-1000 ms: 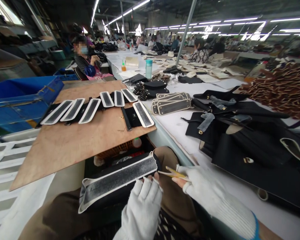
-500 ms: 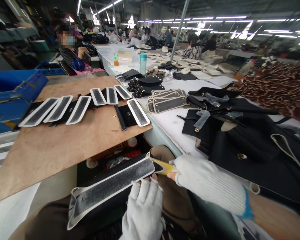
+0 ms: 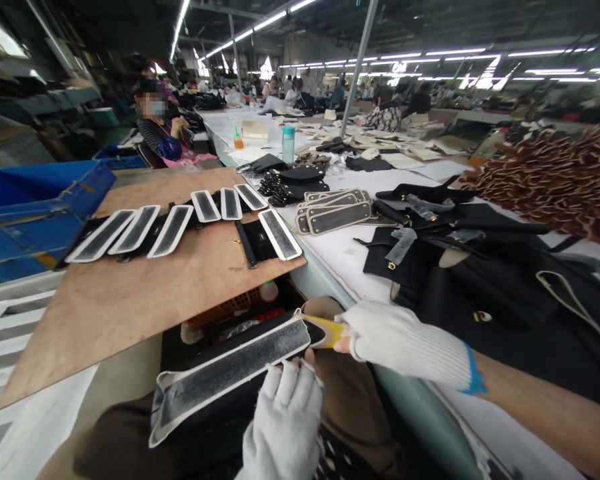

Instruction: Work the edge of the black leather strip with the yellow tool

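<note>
Across my lap lies a black bag piece with a long dark bottom panel and whitish raised edges, tilted up to the right. My left hand, in a white fingerless glove, grips its near edge close to the right end, fingertips bent over the rim. My right hand, gloved the same way with a blue cuff, is closed around a flat yellow tool. The tool's front end touches the right end of the panel. Most of its grip is hidden inside my fingers.
Similar black bag pieces lie along a wooden board. Stacked dark panels and black bags cover the table to the right. A blue bin stands left; a seated person is farther back.
The view has shifted slightly, so the surroundings sit a little lower and the board's left side farther right. Both hands keep their places on the bag piece and the yellow tool.
</note>
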A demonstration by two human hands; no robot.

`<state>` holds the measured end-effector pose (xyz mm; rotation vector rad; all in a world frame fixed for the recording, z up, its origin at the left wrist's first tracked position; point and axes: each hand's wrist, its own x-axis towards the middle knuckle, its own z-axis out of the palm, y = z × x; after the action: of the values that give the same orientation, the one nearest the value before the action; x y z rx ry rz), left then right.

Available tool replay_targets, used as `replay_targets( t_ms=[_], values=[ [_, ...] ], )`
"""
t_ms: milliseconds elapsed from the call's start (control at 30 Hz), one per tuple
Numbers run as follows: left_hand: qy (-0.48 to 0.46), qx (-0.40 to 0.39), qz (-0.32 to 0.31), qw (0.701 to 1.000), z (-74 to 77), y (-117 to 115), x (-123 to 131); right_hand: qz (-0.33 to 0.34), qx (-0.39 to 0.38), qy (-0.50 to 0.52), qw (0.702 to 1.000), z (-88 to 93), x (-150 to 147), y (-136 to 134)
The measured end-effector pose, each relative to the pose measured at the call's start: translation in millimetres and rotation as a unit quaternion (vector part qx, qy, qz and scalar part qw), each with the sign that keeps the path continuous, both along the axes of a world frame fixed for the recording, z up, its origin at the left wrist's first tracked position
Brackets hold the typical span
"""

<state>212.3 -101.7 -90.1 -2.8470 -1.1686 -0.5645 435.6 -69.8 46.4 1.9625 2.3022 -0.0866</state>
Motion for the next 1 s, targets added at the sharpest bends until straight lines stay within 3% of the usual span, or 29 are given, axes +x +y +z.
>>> replay_targets(
  t_ms=[100,167,333,433,500,600,767,867,1000],
  values=[
    [0.007,-0.005,0.005,1.000,6.0,0.6,1.5,-0.121,-0.056,0.065,0.989,1.3,5.1,-9.7],
    [0.013,-0.002,0.008,1.000,12.1,1.0,3.5,-0.159,-0.076,0.077,0.981,6.5,3.1,-12.9],
    [0.007,0.053,0.009,0.999,30.0,5.8,9.9,-0.122,-0.090,0.081,0.985,7.5,-5.3,-11.5],
    [-0.016,0.087,0.005,0.996,34.6,8.4,13.1,-0.095,-0.019,0.036,0.995,-2.0,-5.1,-11.4],
    [-0.018,0.072,0.011,0.997,32.9,8.1,13.9,-0.081,0.023,0.015,0.996,-7.3,-4.0,-12.2],
    [0.008,-0.011,0.023,1.000,25.8,5.6,13.5,-0.071,0.028,0.004,0.997,-9.8,-4.2,-13.2],
    [0.041,-0.107,0.058,0.992,17.2,4.0,13.5,-0.008,0.045,-0.011,0.999,0.0,-10.3,-9.4],
    [0.045,-0.100,0.047,0.993,13.3,4.6,15.2,-0.024,0.006,-0.010,1.000,10.3,-11.6,-2.0],
    [0.048,-0.076,0.031,0.995,4.3,3.3,16.3,-0.082,-0.147,0.130,0.977,11.5,1.2,10.0]
  ],
)
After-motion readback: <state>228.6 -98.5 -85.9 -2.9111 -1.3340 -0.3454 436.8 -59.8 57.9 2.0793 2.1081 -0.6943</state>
